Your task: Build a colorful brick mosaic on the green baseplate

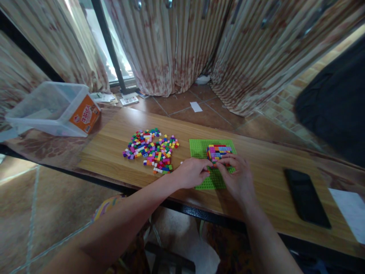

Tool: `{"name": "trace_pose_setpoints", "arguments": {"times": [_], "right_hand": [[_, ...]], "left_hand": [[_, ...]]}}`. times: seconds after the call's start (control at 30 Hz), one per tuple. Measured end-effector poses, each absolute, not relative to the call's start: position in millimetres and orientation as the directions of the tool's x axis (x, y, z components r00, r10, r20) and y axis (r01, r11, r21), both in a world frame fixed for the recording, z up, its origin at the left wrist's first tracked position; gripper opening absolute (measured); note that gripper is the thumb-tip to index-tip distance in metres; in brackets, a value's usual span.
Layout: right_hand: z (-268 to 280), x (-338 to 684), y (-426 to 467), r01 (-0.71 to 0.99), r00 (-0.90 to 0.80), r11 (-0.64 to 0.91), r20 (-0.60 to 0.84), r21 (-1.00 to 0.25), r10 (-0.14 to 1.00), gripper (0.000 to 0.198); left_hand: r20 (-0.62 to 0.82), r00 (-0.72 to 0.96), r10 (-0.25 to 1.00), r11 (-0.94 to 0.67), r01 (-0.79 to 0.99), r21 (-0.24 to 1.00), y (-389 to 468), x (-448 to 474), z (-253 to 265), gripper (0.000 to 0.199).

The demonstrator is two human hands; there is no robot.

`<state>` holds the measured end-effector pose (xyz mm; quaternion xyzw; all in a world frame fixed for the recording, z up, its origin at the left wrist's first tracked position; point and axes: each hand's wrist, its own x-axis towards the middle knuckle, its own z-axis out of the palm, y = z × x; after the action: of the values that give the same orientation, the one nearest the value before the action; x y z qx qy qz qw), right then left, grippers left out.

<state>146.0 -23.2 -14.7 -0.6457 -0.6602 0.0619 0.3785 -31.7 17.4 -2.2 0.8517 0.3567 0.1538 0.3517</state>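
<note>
A rectangular structure of many-coloured building bricks (218,151) stands on a green studded baseplate (211,184). At its front left corner is my left hand (194,173), fingers curled and thumb and index pinched together. Whatever lies in that pinch is too small to make out. My right hand (237,176) reaches in from the right, with its fingertips closed on the structure's front right part. The fingertips of both hands nearly meet at the front edge, where a bit of red shows. My fingers cover the structure's lower front side.
Loose bricks (159,152) lie spread left of the baseplate on the wooden table (111,152). A clear plastic bin (54,110) with an orange label stands at the far left. A black phone-like slab (307,198) and white paper (349,211) lie on the right.
</note>
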Motion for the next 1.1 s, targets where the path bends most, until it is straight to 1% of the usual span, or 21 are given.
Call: {"name": "trace_pose_setpoints", "arguments": {"times": [0.47, 0.63, 0.77, 0.83, 0.9, 1.03, 1.1], "right_hand": [[-15.6, 141.6, -24.7, 0.834, 0.121, 0.135, 0.416, -0.535, 0.901, 0.015], [-17.6, 141.9, -24.8, 0.822, 0.128, 0.145, 0.426, -0.551, 0.896, 0.016], [-14.9, 143.5, -25.7, 0.768, 0.183, 0.192, 0.498, -0.611, 0.848, 0.016], [-11.0, 142.1, -27.1, 0.750, 0.200, 0.225, 0.538, -0.621, 0.819, 0.016], [-6.9, 138.5, -28.8, 0.743, 0.167, 0.257, 0.543, -0.618, 0.823, 0.016], [-3.9, 128.9, -30.8, 0.736, -0.006, 0.322, 0.469, -0.596, 0.883, 0.019], [-5.1, 125.8, -30.5, 0.735, -0.050, 0.336, 0.447, -0.589, 0.893, 0.019]], "left_hand": [[-0.007, 0.699, 0.715, -0.495, 0.514, 0.701, 16.6, -31.2, -1.7, 0.028], [0.007, 0.689, 0.725, -0.475, 0.492, 0.730, 18.8, -33.7, -2.2, 0.031], [0.030, 0.668, 0.743, -0.436, 0.449, 0.780, 23.3, -37.6, -1.5, 0.037], [0.041, 0.652, 0.757, -0.414, 0.429, 0.803, 24.9, -38.7, -1.4, 0.038], [0.055, 0.644, 0.763, -0.398, 0.401, 0.825, 25.8, -38.6, -2.1, 0.040], [0.101, 0.621, 0.777, -0.366, 0.316, 0.875, 26.4, -34.8, -5.2, 0.044], [0.119, 0.598, 0.792, -0.325, 0.249, 0.912, 26.2, -31.9, -6.5, 0.044]]}}
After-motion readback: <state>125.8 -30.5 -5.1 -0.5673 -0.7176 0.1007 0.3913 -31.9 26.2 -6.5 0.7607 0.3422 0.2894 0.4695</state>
